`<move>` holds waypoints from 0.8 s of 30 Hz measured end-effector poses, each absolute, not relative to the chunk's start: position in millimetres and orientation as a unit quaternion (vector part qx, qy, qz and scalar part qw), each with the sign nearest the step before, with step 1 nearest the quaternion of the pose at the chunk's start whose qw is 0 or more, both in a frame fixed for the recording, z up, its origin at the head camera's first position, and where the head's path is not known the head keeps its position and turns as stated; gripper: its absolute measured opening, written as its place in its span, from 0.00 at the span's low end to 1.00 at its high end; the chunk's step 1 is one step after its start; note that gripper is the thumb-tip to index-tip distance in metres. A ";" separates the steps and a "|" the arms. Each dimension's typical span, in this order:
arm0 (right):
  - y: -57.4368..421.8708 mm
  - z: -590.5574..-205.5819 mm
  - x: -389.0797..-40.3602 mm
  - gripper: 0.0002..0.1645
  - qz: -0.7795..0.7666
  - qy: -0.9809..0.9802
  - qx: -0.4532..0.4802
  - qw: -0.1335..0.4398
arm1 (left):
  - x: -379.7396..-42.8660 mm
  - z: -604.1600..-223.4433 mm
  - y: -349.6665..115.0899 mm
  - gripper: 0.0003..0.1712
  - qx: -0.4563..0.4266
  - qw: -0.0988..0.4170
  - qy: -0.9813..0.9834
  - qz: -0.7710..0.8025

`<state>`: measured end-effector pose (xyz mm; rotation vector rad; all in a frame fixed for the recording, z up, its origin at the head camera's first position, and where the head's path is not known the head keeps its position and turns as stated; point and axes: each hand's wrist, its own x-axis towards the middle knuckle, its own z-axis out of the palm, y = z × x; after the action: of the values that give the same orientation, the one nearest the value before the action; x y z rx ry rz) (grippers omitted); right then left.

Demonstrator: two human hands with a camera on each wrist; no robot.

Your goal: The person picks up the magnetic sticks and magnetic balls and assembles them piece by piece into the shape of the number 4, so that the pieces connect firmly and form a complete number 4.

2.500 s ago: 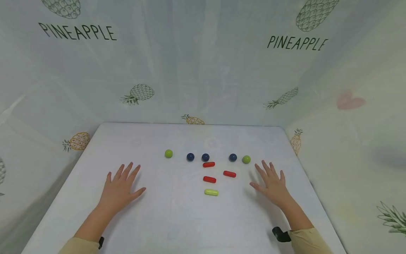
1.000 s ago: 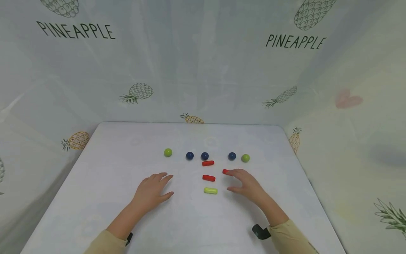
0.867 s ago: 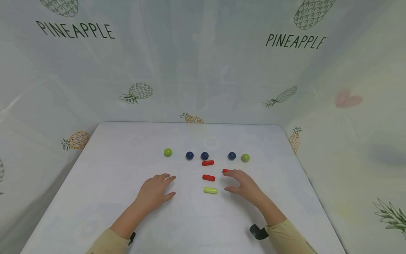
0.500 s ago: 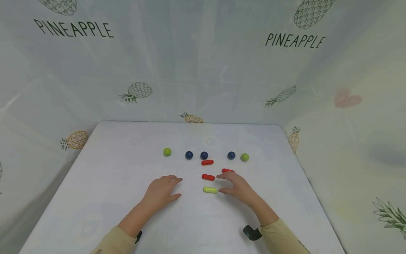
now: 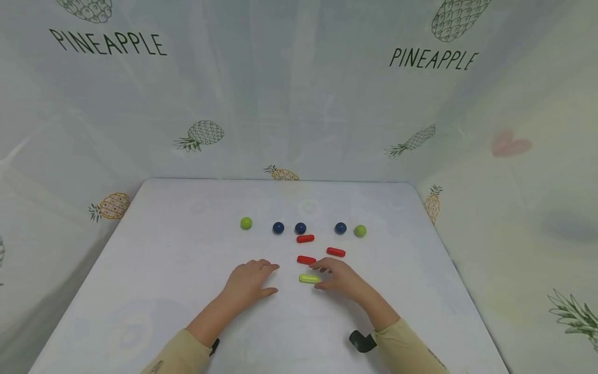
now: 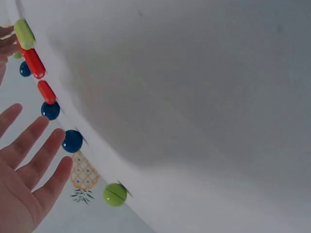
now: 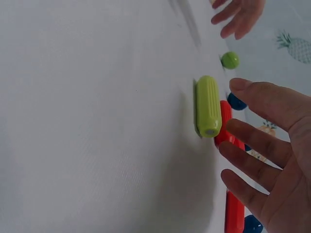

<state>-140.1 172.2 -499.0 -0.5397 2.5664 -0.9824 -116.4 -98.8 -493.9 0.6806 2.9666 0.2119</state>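
My right hand (image 5: 340,278) hovers at the right end of a yellow-green ridged cylinder (image 5: 307,279), thumb and fingers apart with nothing between them. In the right wrist view the cylinder (image 7: 208,107) lies just beyond the thumb, with a gap visible. A red cylinder (image 5: 306,259) lies behind it, its right end by my index fingertip; whether they touch I cannot tell. Two more red cylinders, one at the right (image 5: 336,252) and one farther back (image 5: 305,239), rest on the table. My left hand (image 5: 248,280) is held left of them, fingers extended and holding nothing.
Along the back of the white table (image 5: 187,218) sit blue balls, at left (image 5: 278,228), middle (image 5: 300,228) and right (image 5: 340,228). A green ball flanks them at the left end (image 5: 246,223) and the right end (image 5: 360,230). A pineapple-print curtain (image 5: 299,104) surrounds the table.
Both hands have come inward from the table's sides, the left moving right and the right moving left to the yellow-green cylinder. The balls and cylinders stay in place.
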 end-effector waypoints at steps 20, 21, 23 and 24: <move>153.9 -513.2 -144.6 0.21 -0.347 0.898 -0.205 0.177 | -116.5 -502.1 -86.7 0.33 0.252 0.058 0.964 0.053; 153.0 -514.0 -144.9 0.21 -0.343 0.900 -0.206 0.174 | -116.5 -502.2 -86.5 0.33 0.251 0.060 0.965 0.053; 151.4 -515.8 -145.2 0.20 -0.335 0.904 -0.206 0.170 | -116.6 -502.3 -86.3 0.33 0.251 0.062 0.965 0.053; 150.7 -516.5 -145.3 0.20 -0.330 0.905 -0.207 0.168 | -116.6 -502.5 -86.3 0.33 0.251 0.063 0.965 0.053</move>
<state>-145.3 150.7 -516.5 -0.5883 2.5753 -0.9400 -116.6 -86.3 -502.5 0.7580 2.9146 0.1607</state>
